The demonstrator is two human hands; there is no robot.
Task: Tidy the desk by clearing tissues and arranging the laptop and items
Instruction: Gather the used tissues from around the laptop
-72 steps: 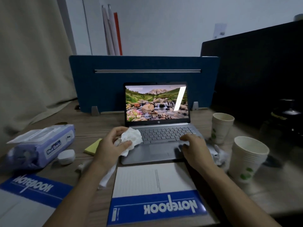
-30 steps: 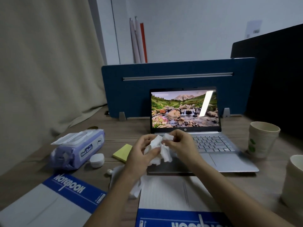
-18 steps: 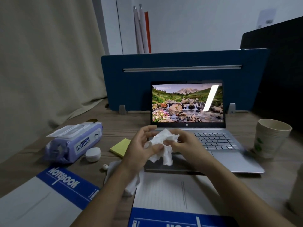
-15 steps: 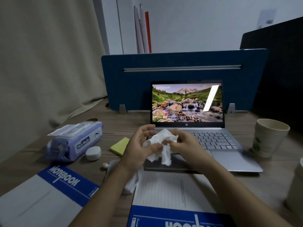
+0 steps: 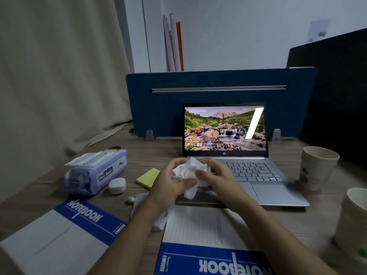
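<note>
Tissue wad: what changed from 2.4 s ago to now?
The right hand left the laptop and joined the left hand; both now grip the tissue wad, more balled up. A second tissue stays on the desk by the notebook. Wipes pack and sticky notes unmoved.

We see a wooden worktop (image 5: 162, 153) carrying an open laptop (image 5: 256, 175) before a blue divider (image 5: 218, 96). Left of it lie a yellow sticky pad (image 5: 148, 178), a wipes pack (image 5: 95, 173), a small white case (image 5: 117, 185) and an earbud (image 5: 130, 199). Two notebooks (image 5: 59, 235) (image 5: 204, 241) and a loose tissue (image 5: 139, 203) lie nearest; paper cups (image 5: 315, 169) (image 5: 353, 221) stand right.
</note>
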